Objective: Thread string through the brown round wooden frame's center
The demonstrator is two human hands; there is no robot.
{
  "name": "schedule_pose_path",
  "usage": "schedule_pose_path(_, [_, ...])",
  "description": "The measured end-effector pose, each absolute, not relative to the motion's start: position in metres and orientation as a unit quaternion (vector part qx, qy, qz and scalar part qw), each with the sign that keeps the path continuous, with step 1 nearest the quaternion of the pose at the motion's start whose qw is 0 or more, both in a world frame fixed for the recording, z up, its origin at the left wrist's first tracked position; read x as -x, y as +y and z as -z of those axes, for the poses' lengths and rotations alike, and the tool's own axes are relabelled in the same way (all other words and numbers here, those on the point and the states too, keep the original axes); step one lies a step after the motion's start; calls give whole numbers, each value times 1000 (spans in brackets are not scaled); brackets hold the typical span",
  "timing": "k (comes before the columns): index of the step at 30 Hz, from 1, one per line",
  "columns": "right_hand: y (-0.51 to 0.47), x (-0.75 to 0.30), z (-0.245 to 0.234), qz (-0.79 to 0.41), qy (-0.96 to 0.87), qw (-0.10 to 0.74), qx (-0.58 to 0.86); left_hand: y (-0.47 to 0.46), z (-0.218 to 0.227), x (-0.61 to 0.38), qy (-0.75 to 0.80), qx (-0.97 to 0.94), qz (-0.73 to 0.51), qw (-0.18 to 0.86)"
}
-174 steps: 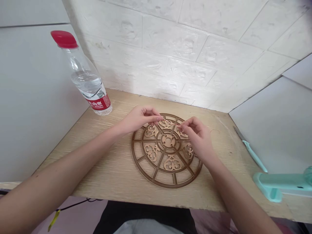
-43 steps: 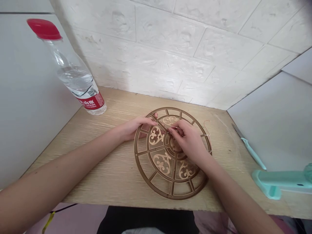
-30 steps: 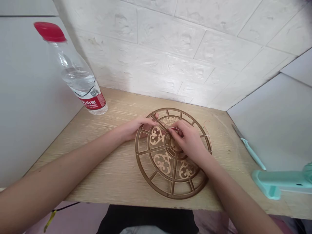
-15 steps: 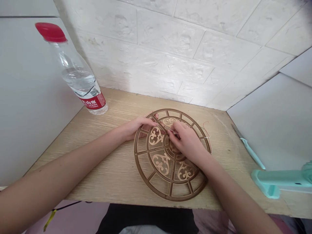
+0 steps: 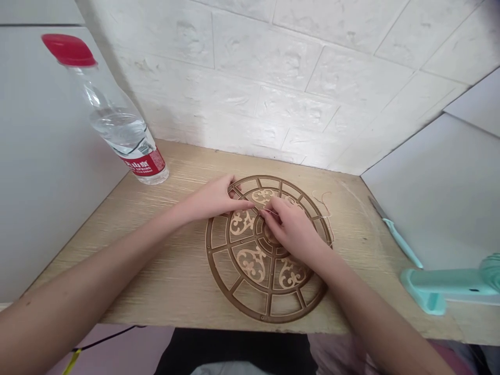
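A: Where's the disc?

B: The fretwork disc (image 5: pixel 270 321) lies on the table (image 5: pixel 156 271), toward the front, with brown spokes and a rim around pale scrollwork panels. The water bottle (image 5: pixel 117 130) stands well off to its left, near the wall (image 5: pixel 234 94).

A: And the left hand (image 5: pixel 213 200)?

B: It's open, with the fingers spread a little and reaching over the disc's upper left rim. The fingertips rest on the spokes and scrollwork, and the thumb curls near the rim. It isn't pinching anything I can see.

A: The right hand (image 5: pixel 291 232)?

B: That one's closed up. Its thumb and forefinger press together on a thin strand (image 5: pixel 270 212) just above the disc's hub. The strand's too fine to tell if there's a needle on it.

A: Anything else near that hand?

B: A loose tan thread (image 5: pixel 322 200) curls just beyond the disc's upper right rim. Farther right are a knife (image 5: pixel 400 242) with a mint handle, lying against the wall panel, and a mint plastic stand (image 5: pixel 429 289).
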State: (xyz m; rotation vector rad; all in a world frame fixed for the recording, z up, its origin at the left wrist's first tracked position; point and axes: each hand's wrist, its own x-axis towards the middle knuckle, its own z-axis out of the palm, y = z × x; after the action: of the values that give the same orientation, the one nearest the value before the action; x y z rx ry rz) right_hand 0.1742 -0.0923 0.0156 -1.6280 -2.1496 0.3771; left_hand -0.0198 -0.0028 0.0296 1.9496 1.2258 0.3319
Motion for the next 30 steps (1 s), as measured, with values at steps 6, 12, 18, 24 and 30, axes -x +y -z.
schedule_pose_path(6, [-93,-176,-19,-171,-777,242,556,-17,-31,16,540,-797,-79,257])
schedule_pose_path(12, [-91,-186,-21,-217,-737,294,568,-26,-38,11,549,-802,-47,231])
schedule_pose_path(18, [-89,-192,-26,-226,-695,317,605,-28,-33,8,568,-791,-63,219])
schedule_pose_path(24, [-86,-194,-26,-182,-660,292,668,-29,-33,8,561,-793,-81,221])
schedule_pose_path(30, [-85,-197,-28,-194,-631,283,696,-30,-35,8,559,-797,-83,212])
